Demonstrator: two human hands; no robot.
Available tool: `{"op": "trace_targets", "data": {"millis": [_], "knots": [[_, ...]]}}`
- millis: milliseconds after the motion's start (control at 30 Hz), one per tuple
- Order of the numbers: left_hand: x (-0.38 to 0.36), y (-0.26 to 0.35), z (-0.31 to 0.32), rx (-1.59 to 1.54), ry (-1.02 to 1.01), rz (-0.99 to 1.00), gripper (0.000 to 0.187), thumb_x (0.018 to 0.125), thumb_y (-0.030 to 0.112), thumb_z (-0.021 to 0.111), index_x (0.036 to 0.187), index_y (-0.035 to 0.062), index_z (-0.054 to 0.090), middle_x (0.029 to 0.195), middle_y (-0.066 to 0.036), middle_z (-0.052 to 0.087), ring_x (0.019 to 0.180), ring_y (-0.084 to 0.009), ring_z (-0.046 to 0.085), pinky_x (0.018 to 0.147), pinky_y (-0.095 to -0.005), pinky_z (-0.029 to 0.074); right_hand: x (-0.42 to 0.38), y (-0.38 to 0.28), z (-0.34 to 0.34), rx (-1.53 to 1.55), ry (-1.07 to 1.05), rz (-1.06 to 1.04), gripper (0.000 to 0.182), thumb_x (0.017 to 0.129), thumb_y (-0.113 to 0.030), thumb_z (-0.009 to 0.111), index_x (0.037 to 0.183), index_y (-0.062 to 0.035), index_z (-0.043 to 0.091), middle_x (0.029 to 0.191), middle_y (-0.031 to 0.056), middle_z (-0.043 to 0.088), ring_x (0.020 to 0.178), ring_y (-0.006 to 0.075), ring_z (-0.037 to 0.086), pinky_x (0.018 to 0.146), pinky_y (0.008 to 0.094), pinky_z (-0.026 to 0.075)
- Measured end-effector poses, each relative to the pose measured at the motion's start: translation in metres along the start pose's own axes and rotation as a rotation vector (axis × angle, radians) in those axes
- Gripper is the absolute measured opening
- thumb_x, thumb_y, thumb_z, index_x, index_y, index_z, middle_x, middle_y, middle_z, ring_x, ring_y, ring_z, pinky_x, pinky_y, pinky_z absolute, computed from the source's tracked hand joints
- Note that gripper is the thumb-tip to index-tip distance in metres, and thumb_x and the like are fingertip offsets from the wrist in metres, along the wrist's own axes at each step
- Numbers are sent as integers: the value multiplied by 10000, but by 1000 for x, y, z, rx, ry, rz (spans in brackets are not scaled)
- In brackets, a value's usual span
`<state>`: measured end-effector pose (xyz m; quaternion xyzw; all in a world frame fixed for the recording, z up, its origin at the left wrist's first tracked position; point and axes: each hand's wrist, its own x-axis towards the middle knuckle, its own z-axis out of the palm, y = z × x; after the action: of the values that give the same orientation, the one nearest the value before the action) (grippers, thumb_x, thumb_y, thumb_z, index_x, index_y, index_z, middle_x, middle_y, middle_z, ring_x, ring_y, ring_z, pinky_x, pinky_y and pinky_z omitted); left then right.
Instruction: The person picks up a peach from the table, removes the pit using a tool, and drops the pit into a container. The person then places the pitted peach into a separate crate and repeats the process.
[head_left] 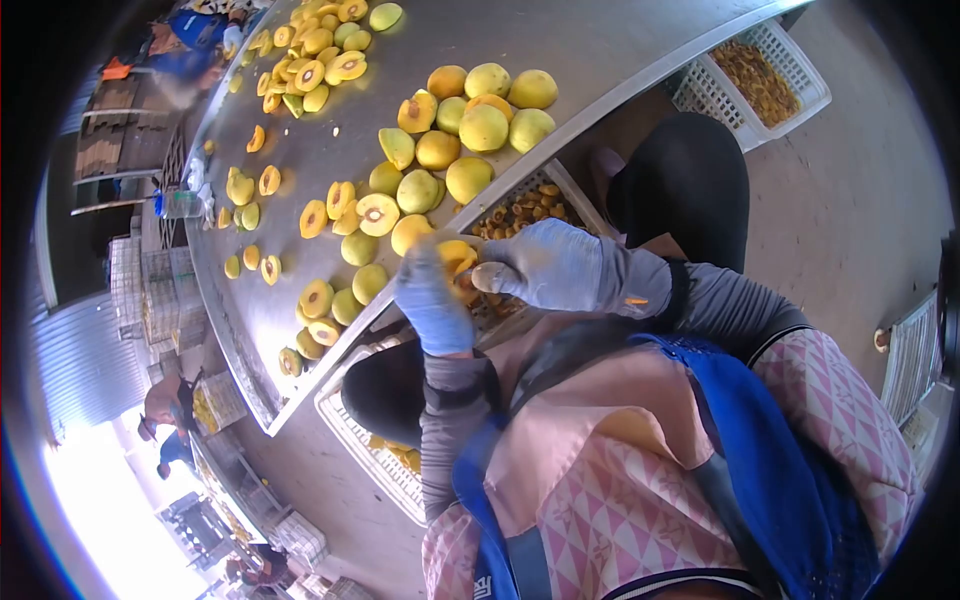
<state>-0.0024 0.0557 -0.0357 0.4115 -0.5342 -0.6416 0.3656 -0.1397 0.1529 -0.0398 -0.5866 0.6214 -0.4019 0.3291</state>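
A cut yellow fruit (pixel 458 258) is between my two gloved hands, over a crate of pits (pixel 530 208) at the table's edge. My left hand (pixel 435 298), smeared by motion, is closed on the fruit's left side. On the right side, my right hand (pixel 550 265) has its fingers curled and its thumb against the fruit. Any small tool between the hands cannot be made out. Whole yellow-green fruits (pixel 483 128) lie on the metal table just beyond my hands, with cut halves (pixel 378 214) to their left.
Another pile of halves (pixel 310 72) lies farther up the metal table (pixel 290 150). A white crate of brown pieces (pixel 755 82) stands on the floor at the upper right. A white basket (pixel 375 470) is below the table. Other people (pixel 172 405) are at the far left.
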Motion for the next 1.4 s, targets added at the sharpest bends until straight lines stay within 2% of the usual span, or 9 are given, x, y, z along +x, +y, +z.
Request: {"op": "trace_targets", "data": {"millis": [233, 267, 300, 367, 633, 767, 1000, 1133, 1400], "knots": [[-1, -14, -38, -385, 193, -135, 298, 995, 241, 489, 1091, -13, 610, 984, -107, 664, 851, -188, 657, 758, -315, 556, -2, 3, -7, -178, -38, 42, 341, 935, -423, 548, 918, -105, 668, 783, 164, 640, 748, 386, 627, 643, 485, 483], [4, -38, -78, 432, -3, 364, 317, 985, 219, 522, 1236, 27, 552, 1166, -115, 601, 1022, -204, 618, 840, -325, 542, 0, 24, 8, -202, 4, 45, 306, 925, -397, 574, 966, -108, 666, 823, 166, 657, 778, 389, 635, 645, 473, 497], [-4, -24, -82, 492, 131, 407, 317, 985, 219, 522, 1236, 27, 552, 1166, -115, 601, 1022, -204, 618, 840, -325, 542, 1, 13, 8, -103, 0, 36, 296, 913, -358, 604, 1035, -94, 660, 860, 190, 666, 800, 385, 649, 659, 458, 513], [-22, 20, -72, -175, 225, 87, 245, 930, 215, 654, 1085, 26, 639, 905, -5, 632, 823, -80, 573, 723, -208, 473, 2, 22, 21, -10, -36, 8, 287, 877, -208, 663, 1121, -59, 631, 925, 228, 672, 879, 389, 659, 734, 427, 531], [-127, 57, -234, 507, 695, 320, 217, 930, 198, 625, 1017, 3, 659, 810, -46, 643, 725, -86, 566, 651, -244, 479, 20, 50, 46, -181, -130, 19, 374, 850, -94, 655, 1205, -27, 557, 952, 198, 655, 867, 323, 648, 781, 358, 510], [-180, 46, -281, 873, 910, -213, 339, 887, 368, 616, 1014, 64, 696, 930, -154, 703, 889, -289, 671, 761, -360, 511, 20, 30, 42, -69, -268, 24, 340, 887, -99, 643, 1210, -28, 562, 1017, 158, 652, 858, 269, 645, 773, 354, 517], [-210, 31, -325, 1253, 734, -514, 400, 845, 411, 640, 1027, 61, 702, 900, -171, 705, 870, -342, 676, 773, -392, 513, 22, 11, 45, -52, -123, -225, 467, 947, -105, 576, 1402, -129, 473, 1231, 151, 612, 1024, 243, 607, 911, 319, 474], [-171, 38, -327, 1231, 722, -229, 350, 846, 385, 645, 956, 60, 716, 884, -172, 700, 861, -327, 676, 761, -375, 513, 21, 10, 42, -138, -199, 15, 508, 919, -167, 614, 1403, -215, 468, 1012, 178, 670, 877, 304, 668, 785, 386, 522], [-29, 63, -286, 1230, 479, 134, 194, 849, 220, 658, 876, 31, 694, 870, -156, 664, 837, -330, 637, 767, -385, 497, 17, 13, 32, -246, -31, -76, 402, 879, -321, 659, 1164, -42, 607, 880, 208, 678, 823, 384, 656, 720, 447, 529]]}}
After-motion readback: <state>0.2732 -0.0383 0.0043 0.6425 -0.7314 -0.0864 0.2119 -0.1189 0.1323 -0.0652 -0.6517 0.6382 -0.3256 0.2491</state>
